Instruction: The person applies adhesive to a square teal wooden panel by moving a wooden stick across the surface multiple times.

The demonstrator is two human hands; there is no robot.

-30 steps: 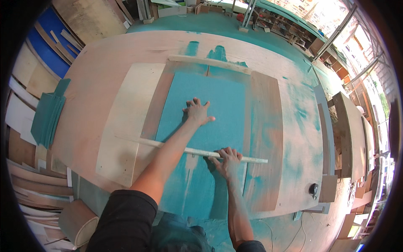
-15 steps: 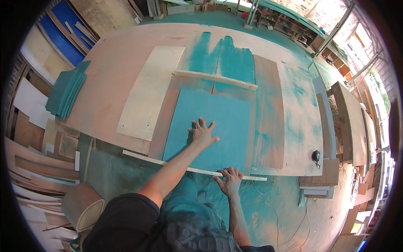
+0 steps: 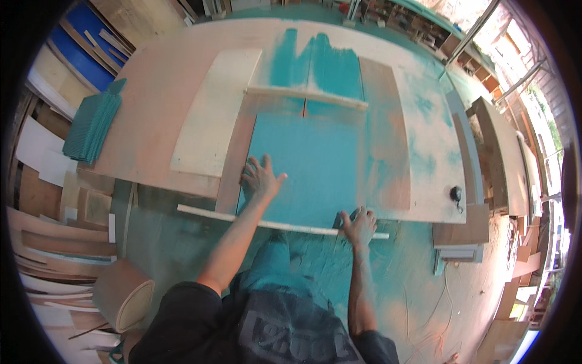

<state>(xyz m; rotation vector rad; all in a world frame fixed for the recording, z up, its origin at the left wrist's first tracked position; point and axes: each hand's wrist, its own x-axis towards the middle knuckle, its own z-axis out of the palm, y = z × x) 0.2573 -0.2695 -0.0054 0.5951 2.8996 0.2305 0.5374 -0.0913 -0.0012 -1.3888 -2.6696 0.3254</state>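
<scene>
A flat teal panel (image 3: 306,164) lies on the large worktable in front of me. My left hand (image 3: 262,180) is open over the panel's left edge, its fingers spread. At the near right corner, my right hand (image 3: 360,227) has its thumb on the panel and its bent fingers along the side edge. Its palm crosses a long, thin wooden strip (image 3: 291,228), which runs along the panel's near edge and sticks out on both sides. Another wooden strip (image 3: 309,97) lies crosswise beyond the panel's far edge. The undersides of my right fingers are hidden.
The worktable (image 3: 142,127) bears a pale board (image 3: 217,115) on the left and a brown board (image 3: 388,133) on the right. A stack of teal pieces (image 3: 91,127) stands at its left edge. A small black object (image 3: 456,194) lies near the right corner. Cords (image 3: 447,291) trail on the floor.
My left hand has moved left, from the panel's middle to its left edge. My right hand has shifted right along the strip to the panel's corner. The view has tilted.
</scene>
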